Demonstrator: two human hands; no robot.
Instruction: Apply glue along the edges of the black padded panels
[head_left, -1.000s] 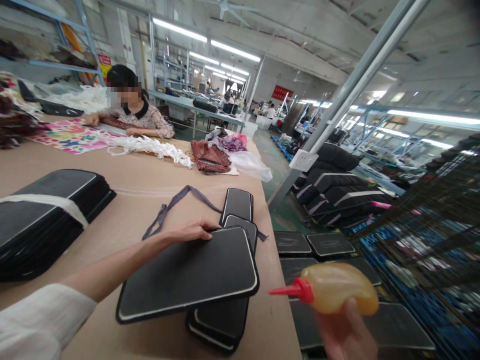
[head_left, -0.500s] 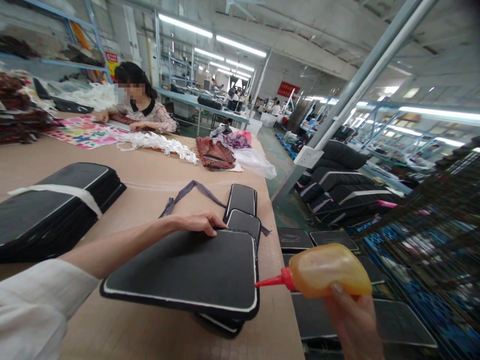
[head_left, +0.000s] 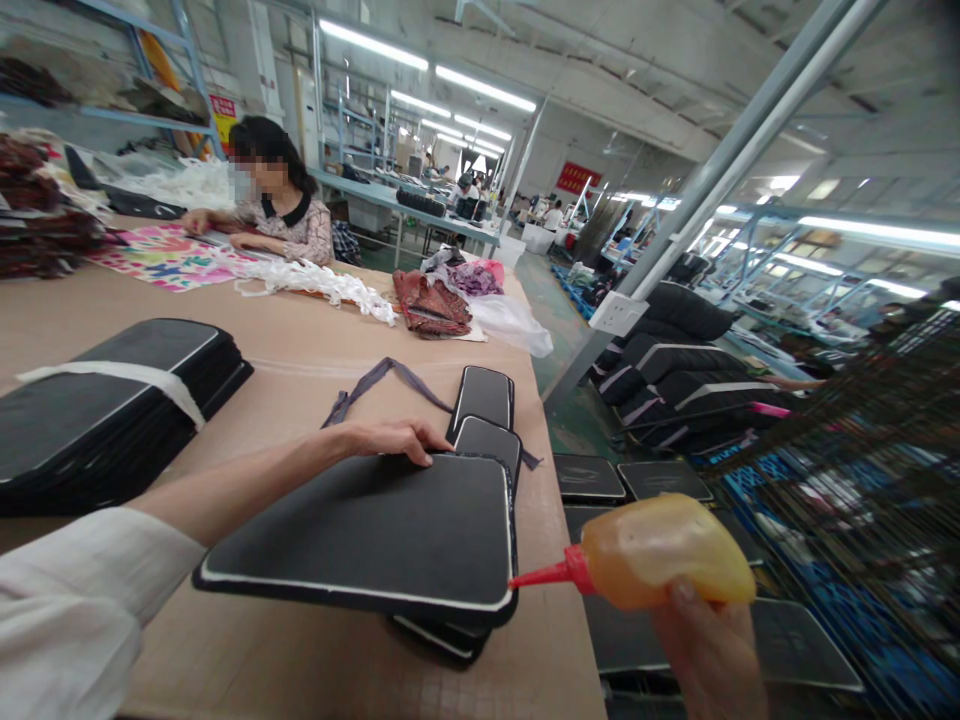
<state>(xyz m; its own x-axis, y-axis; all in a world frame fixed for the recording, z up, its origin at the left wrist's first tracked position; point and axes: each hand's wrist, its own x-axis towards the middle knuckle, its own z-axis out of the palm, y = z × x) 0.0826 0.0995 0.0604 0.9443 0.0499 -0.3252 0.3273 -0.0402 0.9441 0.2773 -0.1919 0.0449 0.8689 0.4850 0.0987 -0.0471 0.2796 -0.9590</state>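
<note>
My left hand (head_left: 409, 440) grips the far edge of a black panel (head_left: 367, 535) with rounded corners and a white line along its border. The panel is held tilted above more black panels (head_left: 484, 400) on the table. In my right hand (head_left: 709, 640) is a squeeze bottle (head_left: 667, 550) of amber liquid, lying sideways with its red nozzle pointing left. The nozzle tip is at the panel's right edge, near the front corner; whether it touches cannot be made out. My right fingers are partly hidden behind the bottle.
A strapped stack of black panels (head_left: 112, 400) lies on the brown table (head_left: 300, 660) at left. Beyond are a grey strap (head_left: 375, 375), white trimmings (head_left: 322, 285) and brown material (head_left: 431, 303). A co-worker (head_left: 289, 210) sits across. Right of the table are a slanted post (head_left: 675, 240) and more panels (head_left: 802, 640).
The bottle's nozzle has moved down along the panel's right edge, nearer its front corner. The panel has shifted slightly in my left hand. The co-worker's hands have moved left.
</note>
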